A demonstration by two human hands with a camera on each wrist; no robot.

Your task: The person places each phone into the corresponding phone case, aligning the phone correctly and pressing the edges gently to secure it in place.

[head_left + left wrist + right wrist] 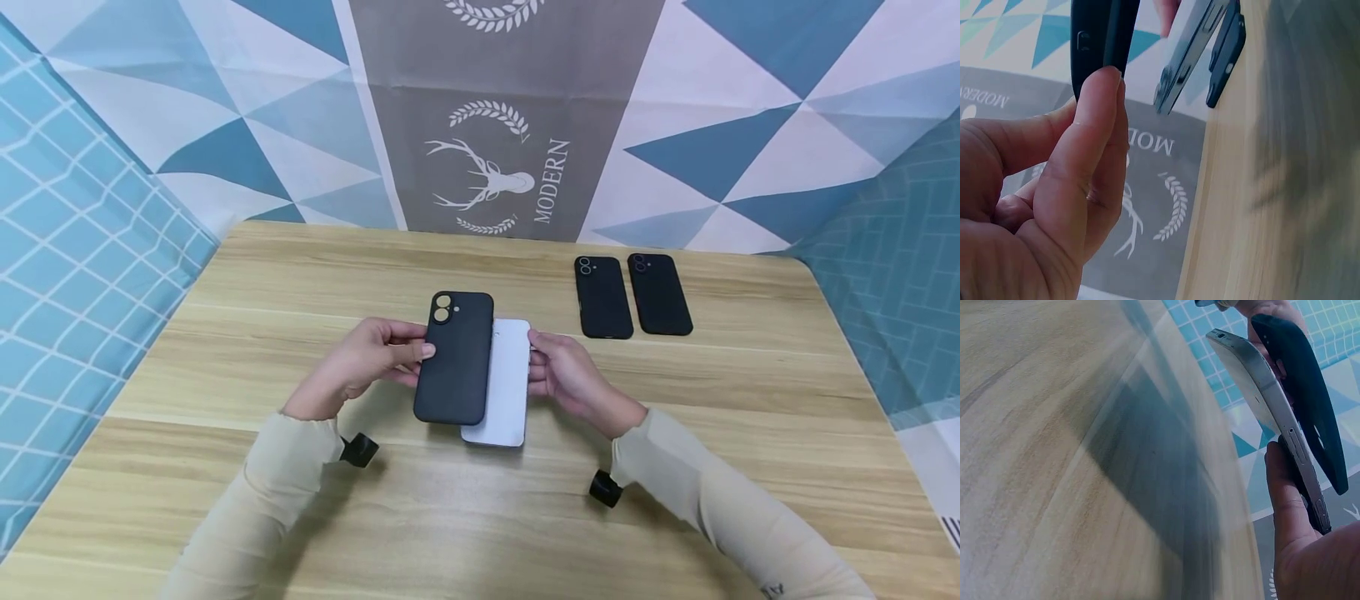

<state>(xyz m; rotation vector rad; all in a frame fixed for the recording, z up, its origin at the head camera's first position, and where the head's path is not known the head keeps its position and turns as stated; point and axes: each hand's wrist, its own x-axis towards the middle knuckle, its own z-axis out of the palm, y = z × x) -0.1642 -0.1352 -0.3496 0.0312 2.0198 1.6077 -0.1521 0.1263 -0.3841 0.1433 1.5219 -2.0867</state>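
Observation:
My left hand [382,354] pinches a black phone case [453,367] by its left edge, thumb on the back face. Two round camera holes show at the case's top left corner. My right hand [566,371] grips a white phone [512,379] along its right side. The case overlaps the phone's left part in the head view and hides it. Seen from the right wrist, the phone's metal side frame [1294,440] and the case [1310,400] are held up off the table, close beside each other with a narrow gap.
Two black phone-shaped pieces, a left one [604,298] and a right one [660,294], lie side by side at the back right of the wooden table [450,517]. A patterned cloth [285,108] hangs behind the table's far edge.

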